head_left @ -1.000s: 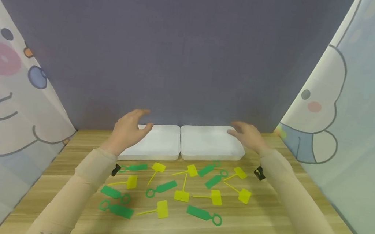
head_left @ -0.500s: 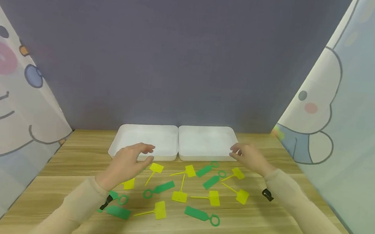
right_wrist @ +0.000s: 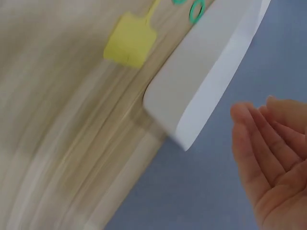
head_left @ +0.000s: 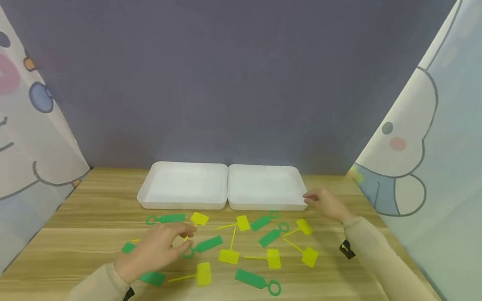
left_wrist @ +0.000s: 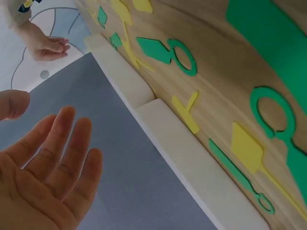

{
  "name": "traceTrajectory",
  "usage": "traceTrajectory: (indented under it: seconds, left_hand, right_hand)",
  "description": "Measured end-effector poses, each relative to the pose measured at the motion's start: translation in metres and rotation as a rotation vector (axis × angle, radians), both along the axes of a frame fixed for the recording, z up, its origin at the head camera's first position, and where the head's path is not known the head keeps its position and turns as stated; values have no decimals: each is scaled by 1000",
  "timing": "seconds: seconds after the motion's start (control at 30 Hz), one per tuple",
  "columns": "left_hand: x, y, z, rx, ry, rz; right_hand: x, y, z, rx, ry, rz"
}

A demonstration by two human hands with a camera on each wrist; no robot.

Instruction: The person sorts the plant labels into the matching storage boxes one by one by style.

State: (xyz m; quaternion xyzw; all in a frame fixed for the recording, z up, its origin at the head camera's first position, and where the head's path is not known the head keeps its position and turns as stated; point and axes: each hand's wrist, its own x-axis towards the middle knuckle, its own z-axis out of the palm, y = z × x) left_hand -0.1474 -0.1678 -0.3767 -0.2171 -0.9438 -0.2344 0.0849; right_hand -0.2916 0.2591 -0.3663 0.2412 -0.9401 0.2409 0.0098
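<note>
My left hand point(head_left: 156, 250) hovers over the left part of the table with thumb and fingers apart, holding nothing. Beneath and around it lie yellow T-shaped plant labels point(head_left: 203, 274) and green tags with ring ends point(head_left: 209, 244), some partly hidden by the hand. In the left wrist view its palm point(left_wrist: 48, 177) shows bare. My right hand point(head_left: 326, 204) is at the right end of the right white tray point(head_left: 266, 207), fingers loosely bent and bare; whether it touches the rim cannot be told. Close to it lies a yellow label point(head_left: 304, 227).
A left white tray point(head_left: 183, 206) stands against the right one at the back of the wooden table point(head_left: 318, 298). Behind them rises a grey panel point(head_left: 213, 72). Printed cloth walls point(head_left: 467, 187) flank both sides. More green tags point(head_left: 252, 279) and yellow labels point(head_left: 274, 259) lie scattered across the middle.
My left hand has come down and back from above the left tray to over the labels and tags. The right hand has moved off the right tray to its right end.
</note>
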Motion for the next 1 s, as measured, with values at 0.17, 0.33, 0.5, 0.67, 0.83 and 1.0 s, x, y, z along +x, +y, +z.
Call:
traceTrajectory:
  seconds: [0.17, 0.33, 0.5, 0.67, 0.83, 1.0]
  left_hand:
    - [3, -1, -6, -2, -34, -5]
    - [2, -2, -10, -11, -25, -52]
    - [0, -1, -9, -25, -26, -44]
    - [-1, -2, -8, -25, -51, -54]
    - [0, -3, -12, -17, -86, -57]
    - [2, -7, -18, -17, -99, -49]
  right_hand:
    - [-25, 13, -6, -2, -18, -13]
    - [-40, 17, -5, 63, -6, -35]
    - [-50, 15, -3, 113, -55, -41]
    - [-58, 11, -6, 140, -149, -99]
    - [-66, 12, -12, 116, -251, -152]
    - [-72, 13, -23, 110, -248, -185]
